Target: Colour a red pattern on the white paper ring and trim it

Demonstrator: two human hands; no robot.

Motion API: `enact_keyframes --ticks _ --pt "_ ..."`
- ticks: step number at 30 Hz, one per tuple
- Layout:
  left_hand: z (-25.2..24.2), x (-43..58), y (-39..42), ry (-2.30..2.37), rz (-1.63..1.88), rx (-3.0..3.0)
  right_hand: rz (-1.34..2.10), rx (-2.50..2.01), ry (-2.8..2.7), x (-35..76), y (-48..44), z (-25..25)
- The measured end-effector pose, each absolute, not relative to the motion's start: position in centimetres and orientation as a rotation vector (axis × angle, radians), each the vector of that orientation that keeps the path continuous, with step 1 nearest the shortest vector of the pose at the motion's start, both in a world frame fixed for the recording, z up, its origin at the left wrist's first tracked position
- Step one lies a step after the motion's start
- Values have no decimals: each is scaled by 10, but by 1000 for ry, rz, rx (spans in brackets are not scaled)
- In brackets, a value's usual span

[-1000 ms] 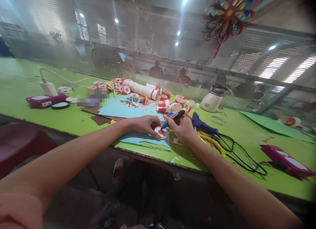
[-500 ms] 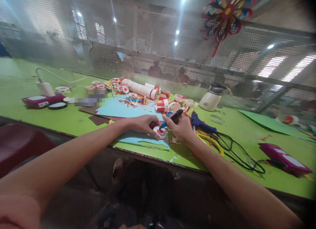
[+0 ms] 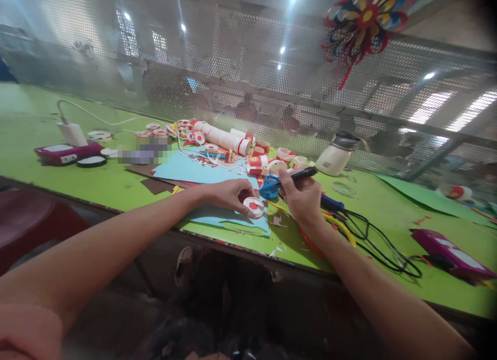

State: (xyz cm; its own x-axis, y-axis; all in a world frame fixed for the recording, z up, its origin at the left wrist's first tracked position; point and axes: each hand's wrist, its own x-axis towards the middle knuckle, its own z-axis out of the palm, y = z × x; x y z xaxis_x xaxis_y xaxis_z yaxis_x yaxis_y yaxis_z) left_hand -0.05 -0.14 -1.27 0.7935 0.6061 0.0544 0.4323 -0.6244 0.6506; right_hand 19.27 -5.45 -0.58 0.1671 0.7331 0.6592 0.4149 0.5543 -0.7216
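Observation:
My left hand (image 3: 229,193) rests on a light blue paper sheet (image 3: 217,215) and pinches a small round red-and-white paper piece (image 3: 254,206). Just to its right, my right hand (image 3: 303,198) is closed around a black-and-blue pen-shaped tool (image 3: 289,177), lifted a little above the table with its tip pointing left toward blue scissor handles (image 3: 268,187).
Red-and-white paper cups and rings (image 3: 233,142) lie scattered behind the blue sheet. A blue glue gun (image 3: 330,203) with black cables (image 3: 380,241), a white jug (image 3: 334,155), pink cases (image 3: 450,254) and a white charger (image 3: 72,133) sit on the green table (image 3: 97,184). Perforated mesh backs it.
My right hand has lifted the pen-shaped tool up and to the right, away from the round paper piece. My left hand stays on that piece.

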Motion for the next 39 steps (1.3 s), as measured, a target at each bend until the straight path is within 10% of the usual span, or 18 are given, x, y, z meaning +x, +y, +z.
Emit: enact_keyframes --ticks 39 --pt "-19 1 7 644 389 2400 230 -1401 -1579 221 -20 -13"
